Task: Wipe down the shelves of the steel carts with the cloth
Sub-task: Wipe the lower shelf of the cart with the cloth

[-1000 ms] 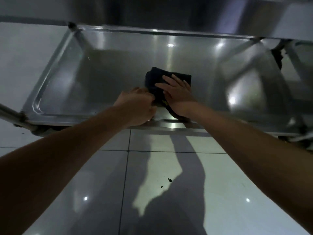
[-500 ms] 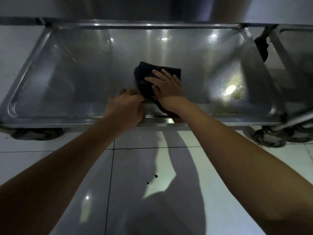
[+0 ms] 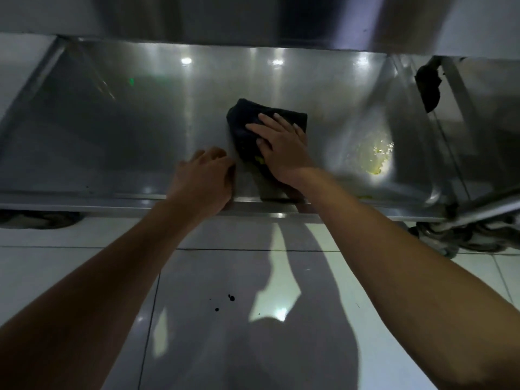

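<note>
A dark folded cloth (image 3: 244,122) lies on the bottom shelf (image 3: 112,136) of a steel cart, near its middle. My right hand (image 3: 281,147) presses flat on the cloth with straight, spread fingers. My left hand (image 3: 205,178) rests at the shelf's front rim just left of the cloth, fingers loosely curled and holding nothing. A yellowish wet smear (image 3: 377,159) shows on the shelf to the right of the cloth.
An upper shelf (image 3: 253,18) overhangs the work area. Cart casters (image 3: 461,235) stand at the lower right and another (image 3: 36,219) at the left. A second cart's frame (image 3: 464,114) adjoins on the right. Glossy white floor tiles (image 3: 225,319) lie below, with small dark spots.
My left hand let go of the cloth's edge and drew back left to the shelf rim. My right hand stays pressed on the cloth. The view shifted, revealing the smear.
</note>
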